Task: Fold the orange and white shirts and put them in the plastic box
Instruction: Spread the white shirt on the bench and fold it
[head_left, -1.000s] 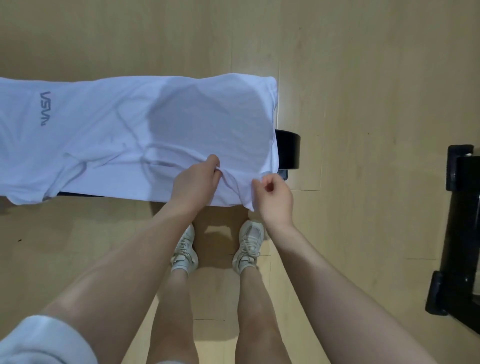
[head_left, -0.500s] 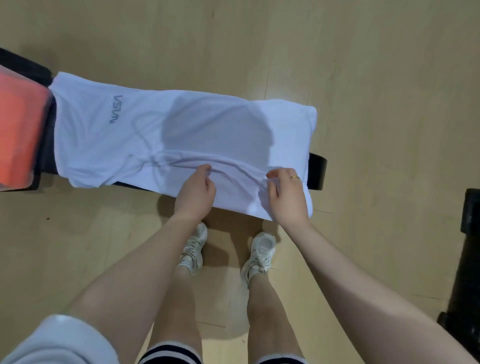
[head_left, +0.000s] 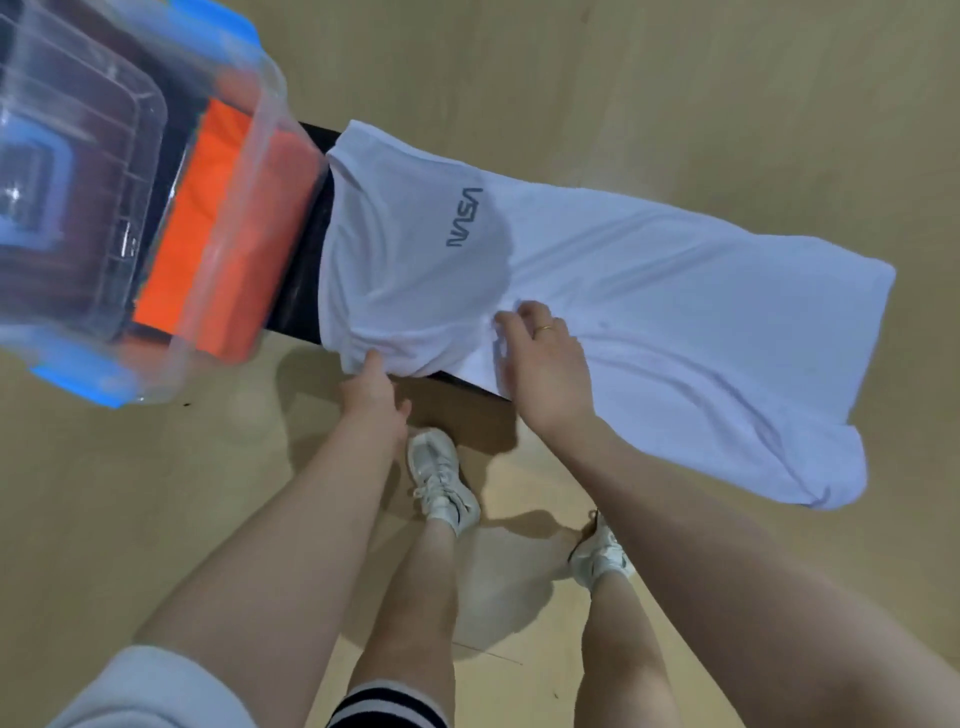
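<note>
The left hand pinches the near edge of the white shirt where it hangs over the front of the black bench, thumb and fingers closed on the cloth. The right hand lies on top of the shirt just to the right, fingers bent and bunching a ridge of fabric; whether it truly grips or only presses is hard to tell. The shirt is spread lengthwise along the bench, logo up, its far end drooping off the right side. Left of it sits the clear plastic box with blue clips, and the orange shirt is already folded inside.

The white shirt looks thin, limp and light, likely to slide and wrinkle, not hold a crease. It is best taken at hems or seams with both hands, kept taut across each fold.
</note>
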